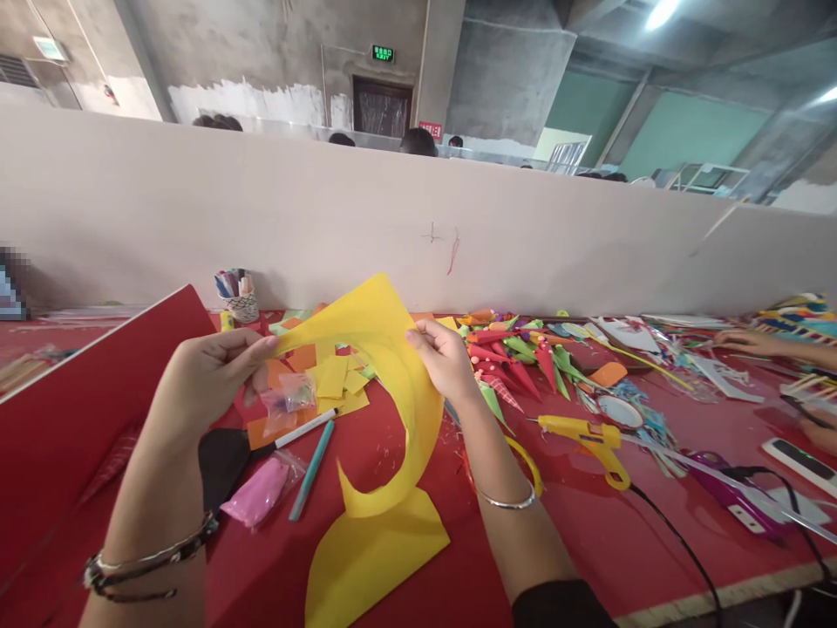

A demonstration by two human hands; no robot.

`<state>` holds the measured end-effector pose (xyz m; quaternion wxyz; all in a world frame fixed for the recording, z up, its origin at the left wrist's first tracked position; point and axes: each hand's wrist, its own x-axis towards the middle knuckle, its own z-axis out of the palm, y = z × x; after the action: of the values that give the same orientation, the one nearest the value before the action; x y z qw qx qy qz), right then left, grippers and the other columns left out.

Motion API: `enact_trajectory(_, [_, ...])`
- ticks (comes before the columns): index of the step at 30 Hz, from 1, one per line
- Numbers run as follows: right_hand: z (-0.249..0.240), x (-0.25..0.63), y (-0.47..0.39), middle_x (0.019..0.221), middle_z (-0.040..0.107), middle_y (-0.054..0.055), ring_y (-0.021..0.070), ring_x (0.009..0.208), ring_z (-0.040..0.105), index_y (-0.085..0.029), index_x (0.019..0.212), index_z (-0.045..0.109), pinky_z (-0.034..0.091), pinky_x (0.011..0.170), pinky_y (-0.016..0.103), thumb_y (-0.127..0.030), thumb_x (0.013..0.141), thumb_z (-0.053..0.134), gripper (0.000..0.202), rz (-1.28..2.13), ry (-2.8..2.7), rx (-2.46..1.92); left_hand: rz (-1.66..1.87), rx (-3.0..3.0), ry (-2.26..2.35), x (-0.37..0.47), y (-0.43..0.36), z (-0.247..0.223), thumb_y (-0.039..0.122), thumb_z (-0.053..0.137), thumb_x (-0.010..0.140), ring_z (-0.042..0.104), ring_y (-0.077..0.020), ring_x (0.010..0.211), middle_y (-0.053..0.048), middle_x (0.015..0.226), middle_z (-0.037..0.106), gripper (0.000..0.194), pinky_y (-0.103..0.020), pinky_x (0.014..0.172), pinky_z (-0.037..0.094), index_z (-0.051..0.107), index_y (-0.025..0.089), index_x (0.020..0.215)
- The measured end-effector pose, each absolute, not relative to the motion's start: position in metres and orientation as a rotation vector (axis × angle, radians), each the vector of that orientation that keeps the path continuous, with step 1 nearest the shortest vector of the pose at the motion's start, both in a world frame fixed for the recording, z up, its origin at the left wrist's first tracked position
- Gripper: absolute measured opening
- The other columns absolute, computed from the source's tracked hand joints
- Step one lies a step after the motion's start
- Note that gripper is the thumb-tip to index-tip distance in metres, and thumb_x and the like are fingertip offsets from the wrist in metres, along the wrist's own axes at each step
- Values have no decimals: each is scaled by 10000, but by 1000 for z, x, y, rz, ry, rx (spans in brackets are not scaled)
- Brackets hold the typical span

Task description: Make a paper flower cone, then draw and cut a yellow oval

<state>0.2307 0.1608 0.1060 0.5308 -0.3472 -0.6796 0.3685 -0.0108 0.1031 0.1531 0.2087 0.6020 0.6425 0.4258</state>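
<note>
My left hand [206, 375] pinches the left end of a yellow sheet [370, 310], paper or felt, with a large curved piece cut out of it. Farther right, my right hand [445, 359] grips the same sheet between thumb and fingers. From there a curved strip hangs down and ends in a thin point. Just below it, a separate rounded yellow piece [376, 563] lies on the red tabletop. Small yellow squares [332, 377] are scattered behind the sheet. Near my left wrist lie a teal pen [312, 471], a white marker [307, 429] and a bagged pink lump [258, 493].
A yellow glue gun [585, 436] with a black cord lies at right. Colourful cone-shaped pieces [516, 358] are heaped behind it. A red board [105, 436] stands at left, a pen cup [237, 296] at the back. Another person's hand [745, 342] reaches in at far right.
</note>
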Motion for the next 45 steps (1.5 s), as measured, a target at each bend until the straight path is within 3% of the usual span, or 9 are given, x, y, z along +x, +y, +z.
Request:
enact_trajectory(4, [105,230,162,576,366,-47,75,481,300,-184,739,507,277,460,202,-397,812,455,232,887,-1558,-845,1401,1650,1603,-8,114,142,347,527,793,394,-41,377,60,502,516,172,-193,414,323,572,184,760])
enact_trajectory(7, [104,232,164,579,357,-46,76,484,296,-186,738,487,279,457,202,-396,815,453,226,760,-1407,-885,1587,1727,1298,-1,121,135,376,480,824,527,-86,601,-15,905,567,404,-240,562,444,390,266,1202])
enact_trajectory(9, [105,233,165,576,332,-48,76,489,286,-187,698,448,274,458,202,-398,821,445,244,614,-1269,-942,1601,1872,1254,8,120,133,394,469,821,543,-144,796,-63,1074,497,492,-288,664,471,304,281,1271])
enact_trajectory(11, [105,233,165,574,307,-48,78,493,278,-191,659,400,271,460,204,-403,831,423,275,481,-1143,-994,1514,2077,1382,20,115,133,396,488,802,512,-187,905,-81,1102,472,445,-327,734,468,390,269,1217])
enact_trajectory(15, [104,231,166,586,299,-41,88,511,297,-197,656,371,291,471,208,-413,841,390,285,343,-1006,-1021,1275,2335,1765,48,104,134,395,525,769,518,-194,853,-60,962,502,297,-335,729,448,557,230,1013])
enact_trajectory(21, [97,232,175,646,385,-20,98,571,386,-195,714,400,358,525,205,-447,837,369,282,419,-919,-959,774,2189,1752,62,103,126,512,372,817,579,-173,632,-40,816,605,603,-301,597,448,252,193,1314])
enact_trajectory(29, [94,234,178,642,373,-18,107,585,379,-197,712,394,359,545,217,-475,835,345,308,393,-913,-1002,711,2191,1605,65,107,115,519,418,781,562,-189,690,-44,772,598,667,-293,621,424,290,154,1325])
enact_trajectory(39, [86,227,181,603,294,-42,96,535,299,-208,644,321,312,505,214,-447,837,363,310,396,-980,-1037,710,2046,1429,66,116,111,442,360,832,294,-99,456,79,530,221,540,-201,429,234,362,172,1299])
enact_trajectory(45, [87,224,179,595,284,-47,91,510,278,-207,650,335,296,477,209,-433,833,376,294,466,-969,-1030,704,2043,1422,56,118,111,443,412,803,422,-117,487,62,509,411,525,-206,457,309,439,175,1253])
